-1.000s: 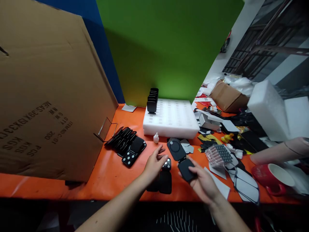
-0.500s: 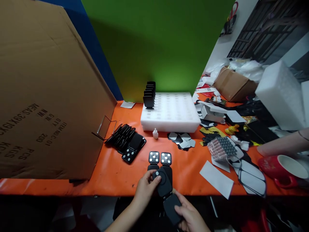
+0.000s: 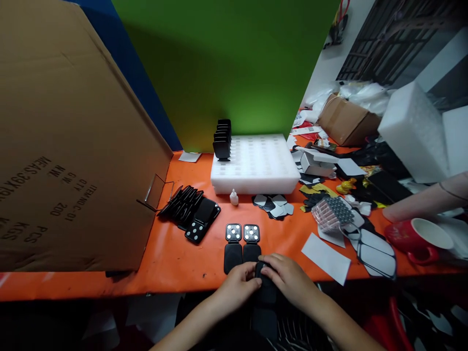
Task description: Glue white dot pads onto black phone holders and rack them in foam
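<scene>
Beyond the left hand [image 3: 239,282] and the right hand [image 3: 288,278], a tall, flat, green panel [image 3: 219,63] is standing upright at the back of a wide table with a glossy orange covering [image 3: 168,268], and a narrow, dark-blue upright panel [image 3: 122,53] is showing on its left-hand side. Farther off, ahead and to the right of the hands, a plain white wall [image 3: 327,73] is adjoining a dark barred grille [image 3: 395,48]. Soft light is brightening the green panel low down, while deep shadow is filling the space under the table, left of the hands.

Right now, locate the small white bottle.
Head view, centre: the small white bottle stands in front of the white foam block, left of the grey pieces.
</scene>
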The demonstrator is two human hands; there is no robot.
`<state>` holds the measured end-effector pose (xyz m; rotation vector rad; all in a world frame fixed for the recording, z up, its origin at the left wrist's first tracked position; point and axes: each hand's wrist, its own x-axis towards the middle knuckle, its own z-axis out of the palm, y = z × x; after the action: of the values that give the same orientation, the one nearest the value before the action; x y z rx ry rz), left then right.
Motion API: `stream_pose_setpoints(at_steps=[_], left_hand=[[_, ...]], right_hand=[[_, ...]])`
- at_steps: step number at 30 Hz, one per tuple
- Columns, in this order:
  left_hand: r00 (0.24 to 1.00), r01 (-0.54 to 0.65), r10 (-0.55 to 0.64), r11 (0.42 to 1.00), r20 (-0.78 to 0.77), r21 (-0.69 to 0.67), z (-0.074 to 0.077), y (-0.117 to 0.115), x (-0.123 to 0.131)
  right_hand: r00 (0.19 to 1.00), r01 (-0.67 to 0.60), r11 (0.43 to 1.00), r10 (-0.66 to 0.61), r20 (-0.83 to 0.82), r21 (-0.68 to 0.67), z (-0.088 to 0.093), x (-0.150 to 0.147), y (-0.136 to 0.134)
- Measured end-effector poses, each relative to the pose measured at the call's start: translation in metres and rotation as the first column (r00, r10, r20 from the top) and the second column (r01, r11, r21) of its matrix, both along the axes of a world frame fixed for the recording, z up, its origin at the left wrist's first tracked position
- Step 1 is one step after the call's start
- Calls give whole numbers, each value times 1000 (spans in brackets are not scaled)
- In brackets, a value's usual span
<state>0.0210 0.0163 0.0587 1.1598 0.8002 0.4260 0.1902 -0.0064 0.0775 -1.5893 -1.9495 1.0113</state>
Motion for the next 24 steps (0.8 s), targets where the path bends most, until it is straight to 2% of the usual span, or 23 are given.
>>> stream_pose_setpoints(at_steps=[2, 6, 8, 9, 11, 13, 16, 19, 21, 24], left_hand=[[999, 36, -36, 999, -13, -5, -1, -2, 0], [985, 49, -40, 998, -170, 50, -4, -4, 2], [980, 75, -64, 996, -189, 54, -4, -4, 4], [980, 90, -80, 995, -183, 48, -3, -3, 6], [982, 115, -110, 993, -151, 26, -2, -1, 9], [989, 115, -115, 993, -94, -6, -1, 2, 10], [996, 83, -81, 992, 31, -93, -5, 9, 8], [995, 60, -45, 984, 95, -170, -13, 13, 4], [994, 58, -36, 977, 107, -206, -17, 13, 2], [992, 63, -34, 967, 122, -246, -19, 10, 1]], right_hand=[[999, 0, 1000, 0, 50, -12, -3, 1, -3], [997, 51, 997, -48, 52, -56, -5, -1, -7], [989, 150, 987, -149, 17, -63, -8, 1, -7], [971, 238, 969, -240, -13, -71, -10, 3, -7], [883, 446, 886, -459, -100, -124, -17, 15, -12], [760, 593, 779, -625, -177, -205, -26, 35, -23], [635, 680, 673, -739, -224, -292, -40, 69, -54], [536, 738, 579, -815, -221, -345, -52, 95, -92], [518, 762, 547, -836, -178, -346, -60, 104, -113], [577, 780, 565, -816, -39, -271, -71, 103, -137]])
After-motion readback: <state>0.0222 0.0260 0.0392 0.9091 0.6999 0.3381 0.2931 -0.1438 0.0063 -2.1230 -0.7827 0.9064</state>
